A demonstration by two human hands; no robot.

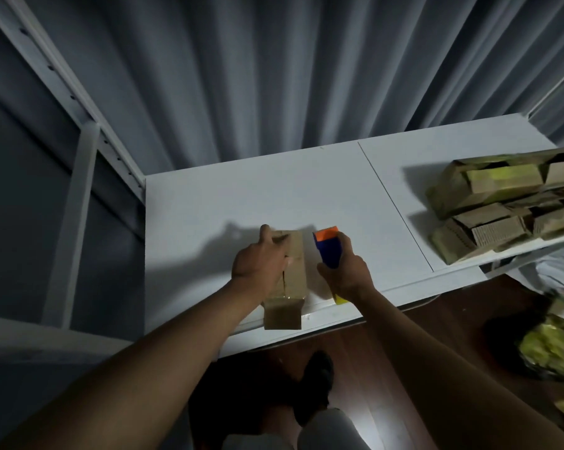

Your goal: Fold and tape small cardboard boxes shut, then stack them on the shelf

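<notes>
A small brown cardboard box [290, 274] lay near the front edge of the white shelf [241, 196], its near end sticking out over the edge. The left hand [261, 264] rested on top of the box, fingers curled round its far end. Just beside it, at 3 o'clock, the right hand [347, 271] gripped a blue and orange tape tool [328, 246], fingers wrapped tight. A pile of taped boxes [508, 203] sat far off at 2 o'clock. Grey curtains [274, 76] hung behind at 12 o'clock
</notes>
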